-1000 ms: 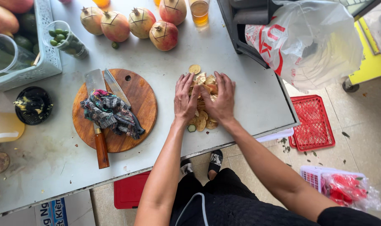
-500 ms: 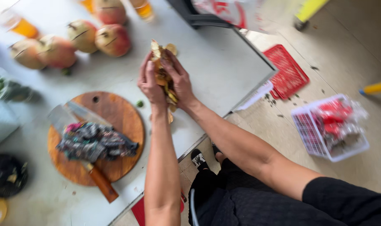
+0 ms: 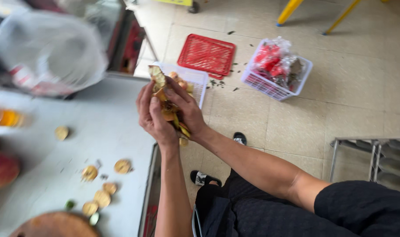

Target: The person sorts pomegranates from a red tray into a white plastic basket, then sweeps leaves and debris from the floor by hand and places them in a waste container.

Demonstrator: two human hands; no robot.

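Both my hands, left & right, now pressed together round the yellow peel scraps, lifted off the table since a sec ago; prob. over the white basket; a few bits left behind.

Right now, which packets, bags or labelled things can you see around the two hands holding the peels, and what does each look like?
Clear plastic bag with red print: top left, behind the grey table, puffed, blurred.
Red and clear crinkled packets: piled in a white mesh basket on the tiled floor, upper right of both hands.
No signs or screens in view.
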